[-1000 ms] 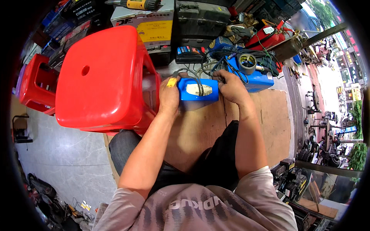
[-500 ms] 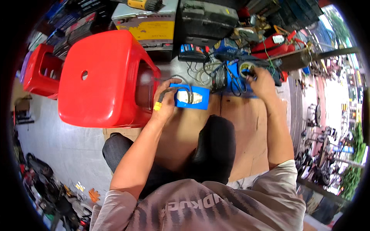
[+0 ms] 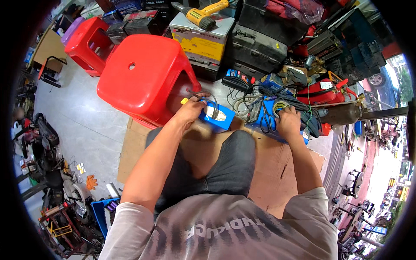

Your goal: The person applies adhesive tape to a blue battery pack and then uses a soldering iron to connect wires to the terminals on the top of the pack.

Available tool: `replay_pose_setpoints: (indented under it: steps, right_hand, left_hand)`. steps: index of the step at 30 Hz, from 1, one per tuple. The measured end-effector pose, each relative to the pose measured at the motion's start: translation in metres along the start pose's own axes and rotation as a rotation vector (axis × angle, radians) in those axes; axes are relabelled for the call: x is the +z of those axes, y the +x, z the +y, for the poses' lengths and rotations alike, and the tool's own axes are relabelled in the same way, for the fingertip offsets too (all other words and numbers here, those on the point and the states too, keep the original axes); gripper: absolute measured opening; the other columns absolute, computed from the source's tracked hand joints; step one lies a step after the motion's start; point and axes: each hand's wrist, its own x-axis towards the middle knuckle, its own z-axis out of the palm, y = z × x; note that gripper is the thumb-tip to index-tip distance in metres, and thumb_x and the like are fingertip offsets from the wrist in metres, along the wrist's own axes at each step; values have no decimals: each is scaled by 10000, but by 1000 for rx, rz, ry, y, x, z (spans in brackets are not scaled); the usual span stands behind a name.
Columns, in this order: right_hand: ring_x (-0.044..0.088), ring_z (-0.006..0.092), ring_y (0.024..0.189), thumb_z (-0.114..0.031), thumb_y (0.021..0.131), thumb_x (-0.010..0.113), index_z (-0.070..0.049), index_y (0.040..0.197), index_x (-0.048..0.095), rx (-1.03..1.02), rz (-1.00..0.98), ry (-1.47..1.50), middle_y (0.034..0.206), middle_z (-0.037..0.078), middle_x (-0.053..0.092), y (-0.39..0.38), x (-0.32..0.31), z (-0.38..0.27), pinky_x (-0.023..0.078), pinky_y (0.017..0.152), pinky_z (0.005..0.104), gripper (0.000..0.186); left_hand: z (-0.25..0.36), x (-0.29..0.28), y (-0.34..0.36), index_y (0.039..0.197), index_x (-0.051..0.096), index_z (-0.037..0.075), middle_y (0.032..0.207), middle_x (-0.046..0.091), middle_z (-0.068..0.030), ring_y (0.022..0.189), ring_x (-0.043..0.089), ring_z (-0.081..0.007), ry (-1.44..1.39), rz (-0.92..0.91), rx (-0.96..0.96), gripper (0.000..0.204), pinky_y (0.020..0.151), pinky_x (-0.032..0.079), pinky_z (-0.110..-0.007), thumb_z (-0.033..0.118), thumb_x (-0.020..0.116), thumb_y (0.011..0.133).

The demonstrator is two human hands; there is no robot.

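My left hand [image 3: 190, 112] grips the left end of a small blue box-shaped device [image 3: 218, 117] that has a pale label and grey wires looping over its top. The device rests on a brown cardboard sheet [image 3: 271, 173] beside a red plastic stool [image 3: 145, 78]. My right hand [image 3: 288, 122] is farther right, with its fingers curled around a roll of tape [image 3: 278, 106] that lies in a blue tray [image 3: 265, 130] full of cables. Black-handled scissors [image 3: 264, 118] lie just left of that hand. My bent knee [image 3: 236, 160] is between the two arms.
A yellow drill [image 3: 200, 15] lies on a cardboard box [image 3: 201, 39] behind the stool, next to black cases [image 3: 260, 41]. A second red stool [image 3: 86, 37] stands at far left. Red tools and cables [image 3: 323, 93] crowd the right. Grey floor [image 3: 82, 125] stretches left.
My right hand left the blue device and moved right to the tape roll in the tray. My left hand stayed on the device. The view shifted, so the stool sits more central.
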Motion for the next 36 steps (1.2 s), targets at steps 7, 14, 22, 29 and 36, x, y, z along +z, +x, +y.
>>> replay_pose_setpoints:
  steps: [7,14,22,29,36]
  right_hand:
    - [669,359,1174,-227,918,768,-60,1030,836,38,107,47,1122,130,793,-5,10,6,503,1001,578,213]
    - [713,402,1075,-171,938,801,-52,1119,846,287,422,679,1099,179,796,-31,-27,-6,552,962,504,221]
    - [708,151,952,-135,1051,768,28,1187,815,487,263,1857,1057,70,780,-56,-81,-103,569,861,317,217]
    - [723,161,986,-182,1066,734,8,1159,798,518,148,1909,1077,69,786,-42,-100,-141,552,934,343,221]
    - [713,199,1018,-223,1060,740,-54,1137,794,543,147,2032,1061,52,780,-47,-108,-164,536,962,386,193]
  left_hand:
    - [12,2,-3,1528,658,39,1314,744,-106,1168,679,-198,-76,-17,-91,405,1037,549,-364,77,577,1132]
    - [-3,1,-5,1469,707,87,1258,749,-83,1160,675,-196,146,18,25,369,1043,520,-352,135,617,1114]
    - [-5,19,-21,1469,706,97,1333,775,-178,1211,738,-296,349,104,123,381,1047,553,-405,208,668,1106]
    - [-39,-9,5,1498,695,136,1404,742,-239,1308,716,-396,236,20,177,398,1106,545,-448,274,661,1126]
    - [-57,-27,11,1525,674,136,1382,744,-257,1338,687,-437,390,39,333,445,1134,525,-459,354,617,1142]
